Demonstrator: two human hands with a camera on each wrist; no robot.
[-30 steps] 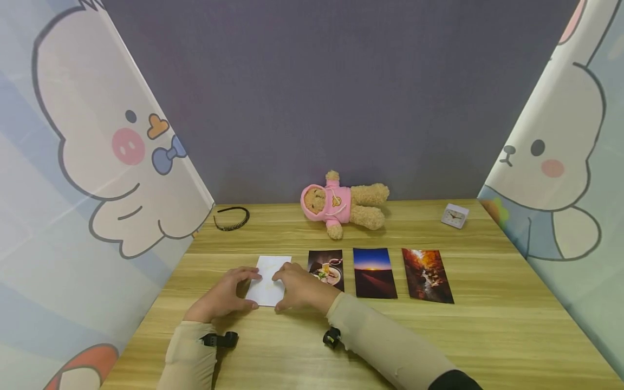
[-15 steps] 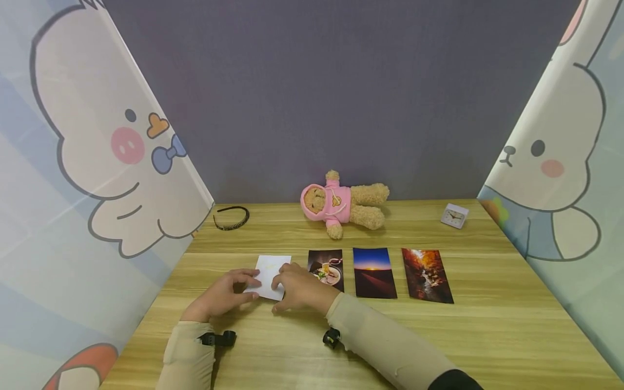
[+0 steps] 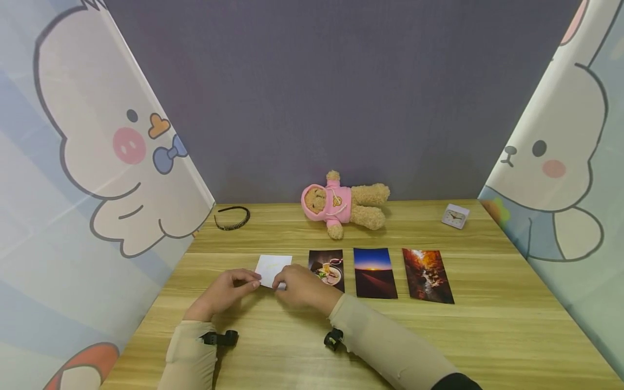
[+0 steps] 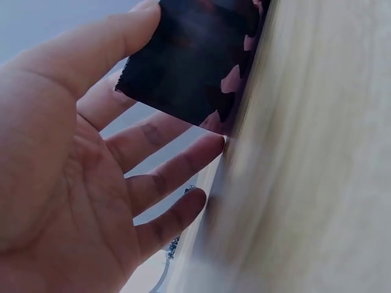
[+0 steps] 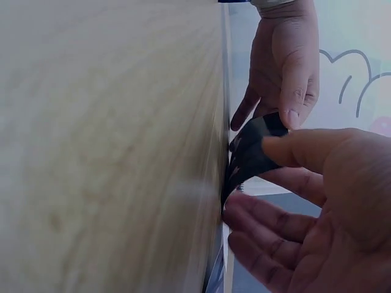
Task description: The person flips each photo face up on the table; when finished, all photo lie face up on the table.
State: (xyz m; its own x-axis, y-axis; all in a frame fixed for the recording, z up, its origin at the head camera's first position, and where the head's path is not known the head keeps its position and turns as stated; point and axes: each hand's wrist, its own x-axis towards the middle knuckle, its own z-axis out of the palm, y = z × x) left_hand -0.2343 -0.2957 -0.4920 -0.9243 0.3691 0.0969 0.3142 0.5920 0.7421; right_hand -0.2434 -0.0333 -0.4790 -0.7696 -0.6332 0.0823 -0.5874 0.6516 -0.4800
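A photo card (image 3: 274, 267) lies with its white back up at the left of the row, its near edge raised off the table. My left hand (image 3: 224, 292) pinches its near left corner between thumb and fingers. At the near right corner, my right hand (image 3: 304, 287) pinches it too. From below, the right wrist view shows the card's dark printed face (image 5: 250, 149), curved upward between both thumbs. In the left wrist view the same dark face (image 4: 183, 67) has pinkish shapes along one side. The remaining fingers of each hand spread beneath the raised edge.
Right of the hands lie a food photo (image 3: 326, 268), partly behind the right hand, a sunset photo (image 3: 374, 273) and an autumn stream photo (image 3: 428, 275). Farther back are a headband (image 3: 233, 219), a teddy bear (image 3: 343, 205) in pink and a small clock (image 3: 455, 216).
The white-backed card lay flat a second ago. Its near edge has come up and away from me, and both hands have closed from beside it to pinch its corners.
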